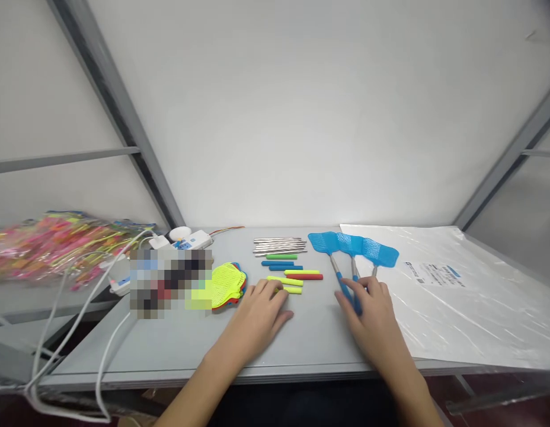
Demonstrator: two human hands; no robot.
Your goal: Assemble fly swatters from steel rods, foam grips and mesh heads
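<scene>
On the grey table (301, 338), the right hand (370, 317) curls around the handles of three blue fly swatters (352, 244), while the left hand (257, 317) lies spread, fingertips on yellow foam tubes (286, 281) beside a red foam tube (304, 276).

Grey table (310, 338) — flyswatters (352, 244), steel rods (279, 245), coloured grips (293, 280)

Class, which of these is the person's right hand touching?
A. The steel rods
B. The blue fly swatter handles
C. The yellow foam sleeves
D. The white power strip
B. The right hand closes against the blue handles of the fly swatters, well apart from the yellow foam sleeves and the steel rods.
</scene>
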